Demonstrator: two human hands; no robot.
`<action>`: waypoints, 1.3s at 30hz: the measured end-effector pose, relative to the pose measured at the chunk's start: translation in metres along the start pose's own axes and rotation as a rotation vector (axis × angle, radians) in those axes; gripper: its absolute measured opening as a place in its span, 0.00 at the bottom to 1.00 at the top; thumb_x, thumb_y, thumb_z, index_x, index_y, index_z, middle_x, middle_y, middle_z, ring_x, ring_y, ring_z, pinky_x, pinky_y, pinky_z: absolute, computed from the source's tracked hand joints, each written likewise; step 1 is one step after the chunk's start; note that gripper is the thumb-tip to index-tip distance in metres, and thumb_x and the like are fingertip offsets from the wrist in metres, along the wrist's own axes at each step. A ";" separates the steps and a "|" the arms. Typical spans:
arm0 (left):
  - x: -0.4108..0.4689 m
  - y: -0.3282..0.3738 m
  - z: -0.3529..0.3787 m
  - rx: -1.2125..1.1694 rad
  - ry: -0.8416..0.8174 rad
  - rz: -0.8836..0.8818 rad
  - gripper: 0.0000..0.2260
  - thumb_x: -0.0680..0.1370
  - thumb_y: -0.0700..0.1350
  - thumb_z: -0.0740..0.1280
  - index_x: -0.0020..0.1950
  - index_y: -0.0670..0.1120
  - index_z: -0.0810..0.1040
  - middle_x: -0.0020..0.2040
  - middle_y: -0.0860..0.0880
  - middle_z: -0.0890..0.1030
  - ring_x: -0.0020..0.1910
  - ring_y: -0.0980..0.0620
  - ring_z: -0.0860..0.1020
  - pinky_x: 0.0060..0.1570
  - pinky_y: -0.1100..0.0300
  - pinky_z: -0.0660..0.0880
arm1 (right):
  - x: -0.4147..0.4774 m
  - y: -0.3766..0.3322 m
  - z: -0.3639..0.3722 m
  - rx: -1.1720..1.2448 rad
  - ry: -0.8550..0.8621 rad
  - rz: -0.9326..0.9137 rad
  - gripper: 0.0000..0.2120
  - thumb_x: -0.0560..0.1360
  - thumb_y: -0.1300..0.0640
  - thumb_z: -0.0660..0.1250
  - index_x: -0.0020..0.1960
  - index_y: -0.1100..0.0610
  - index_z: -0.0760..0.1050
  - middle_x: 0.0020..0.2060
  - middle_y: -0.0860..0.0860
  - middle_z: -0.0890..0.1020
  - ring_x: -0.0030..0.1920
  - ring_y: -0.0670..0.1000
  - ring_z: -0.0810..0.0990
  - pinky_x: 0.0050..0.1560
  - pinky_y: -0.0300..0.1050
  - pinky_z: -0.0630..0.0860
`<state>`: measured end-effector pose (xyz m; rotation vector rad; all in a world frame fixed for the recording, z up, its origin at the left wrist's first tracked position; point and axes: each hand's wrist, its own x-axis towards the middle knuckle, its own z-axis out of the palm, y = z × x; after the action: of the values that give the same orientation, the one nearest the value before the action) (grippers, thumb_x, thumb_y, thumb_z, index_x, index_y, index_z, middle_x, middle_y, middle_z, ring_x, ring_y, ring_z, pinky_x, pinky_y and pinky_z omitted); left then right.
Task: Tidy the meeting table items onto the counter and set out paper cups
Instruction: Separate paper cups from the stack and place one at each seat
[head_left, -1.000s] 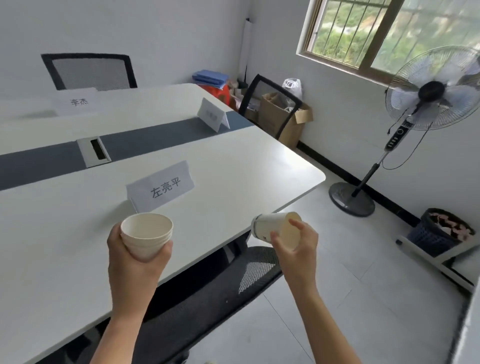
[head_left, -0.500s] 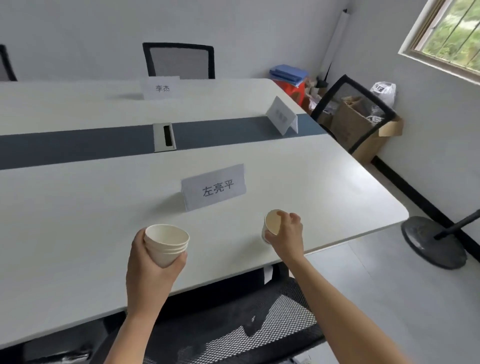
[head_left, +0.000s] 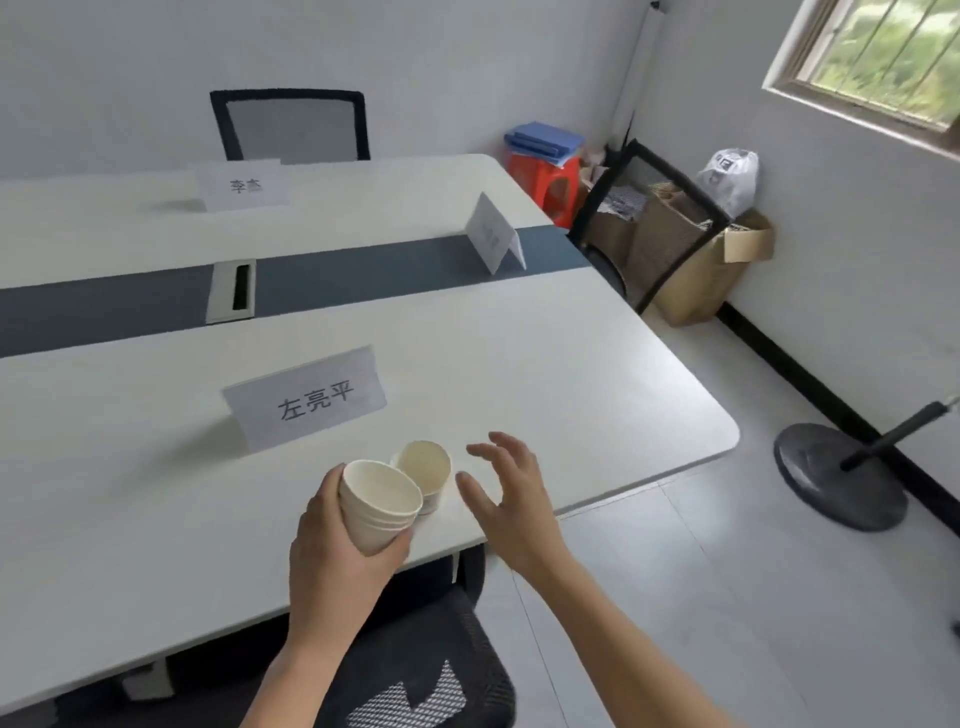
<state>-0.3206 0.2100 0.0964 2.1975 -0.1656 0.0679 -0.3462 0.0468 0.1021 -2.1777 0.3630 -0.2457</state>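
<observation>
On the tabletop (head_left: 571, 389), the released cup (head_left: 422, 470) now stands: one place set. Right hand (head_left: 511, 499) grip spread, empty; left hand (head_left: 332, 551) grip holds the stack (head_left: 376, 506).

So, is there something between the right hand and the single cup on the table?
Nothing visible. The right hand is open just right of the single cup, only bare table between them. The cup stack in the left hand is on the cup's other side.

An office meeting room: long table (head_left: 597, 374), name cards (head_left: 306, 397), mesh chairs (head_left: 291, 124)
</observation>
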 end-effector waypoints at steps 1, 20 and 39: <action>-0.002 0.013 0.021 0.015 -0.064 0.050 0.36 0.61 0.43 0.78 0.65 0.44 0.67 0.58 0.45 0.77 0.55 0.42 0.76 0.52 0.43 0.74 | -0.007 0.004 -0.018 0.053 -0.028 -0.006 0.17 0.74 0.50 0.63 0.62 0.54 0.72 0.65 0.48 0.69 0.67 0.46 0.64 0.63 0.38 0.64; -0.054 0.185 0.300 0.011 -0.746 0.521 0.34 0.57 0.62 0.59 0.63 0.63 0.56 0.57 0.54 0.75 0.56 0.50 0.73 0.54 0.55 0.70 | -0.065 0.185 -0.248 0.067 0.160 0.308 0.06 0.69 0.63 0.63 0.43 0.58 0.77 0.32 0.39 0.74 0.36 0.42 0.72 0.43 0.35 0.70; 0.061 0.351 0.537 -0.100 -0.812 0.521 0.31 0.57 0.64 0.62 0.59 0.65 0.59 0.48 0.59 0.71 0.50 0.52 0.73 0.52 0.53 0.72 | 0.111 0.326 -0.437 0.178 0.537 0.384 0.06 0.62 0.45 0.67 0.32 0.36 0.71 0.38 0.43 0.73 0.47 0.41 0.71 0.45 0.26 0.65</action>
<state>-0.3175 -0.4339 0.0660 1.9116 -1.1576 -0.5361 -0.4306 -0.5032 0.0990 -1.7968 1.0064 -0.6210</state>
